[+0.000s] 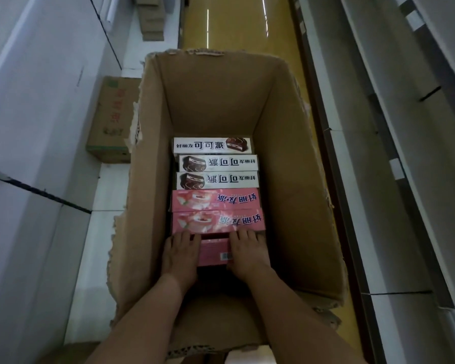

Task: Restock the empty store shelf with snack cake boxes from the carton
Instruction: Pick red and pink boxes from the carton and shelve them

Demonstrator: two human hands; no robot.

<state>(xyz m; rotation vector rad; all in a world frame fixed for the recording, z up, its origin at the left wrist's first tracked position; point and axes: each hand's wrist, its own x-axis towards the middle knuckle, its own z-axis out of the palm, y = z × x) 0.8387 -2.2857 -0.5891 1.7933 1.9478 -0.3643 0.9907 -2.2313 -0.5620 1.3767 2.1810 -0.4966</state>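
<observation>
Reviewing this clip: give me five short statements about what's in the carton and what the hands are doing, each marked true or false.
1. Both hands are inside the carton. True: the left hand and right hand reach into it.
2. The hands are on a white box. False: they rest on the nearest pink box, one at each end.
3. Three white boxes lie at the far end of the row. True.
4. The carton is packed to the rim. False: the boxes sit low, with bare walls above them.
5. A box is already lifted clear of the carton. False: all boxes are down inside.
</observation>
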